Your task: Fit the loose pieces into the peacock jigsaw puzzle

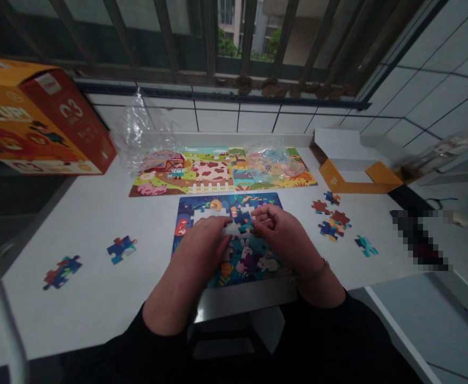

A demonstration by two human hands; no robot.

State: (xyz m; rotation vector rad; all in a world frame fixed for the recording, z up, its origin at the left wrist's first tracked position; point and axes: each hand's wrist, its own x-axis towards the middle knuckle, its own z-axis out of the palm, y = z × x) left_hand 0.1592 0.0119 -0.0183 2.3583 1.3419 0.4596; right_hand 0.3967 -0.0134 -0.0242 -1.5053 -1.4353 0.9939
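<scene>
A dark blue puzzle board (237, 277) with rabbits lies in front of me, with a pale unfilled area in its upper middle. My left hand (204, 240) rests over the board's left part, fingers bent and thumb apart from them, with nothing visible between. Over the right part, my right hand (276, 226) has its fingertips pinched beside a blue puzzle piece (244, 218); what they hold, if anything, is too small to make out. Loose pieces (332, 229) lie to the right. Two more groups, one blue (121, 249) and one brown and blue (62, 272), lie to the left.
Behind the board are a farm picture (212, 173) and another picture (274, 181), partly under clear plastic wrap (145, 128). A large orange box (37, 117) stands at the back left; an opened box (362, 184) sits at the back right. The counter's front edge runs close to me.
</scene>
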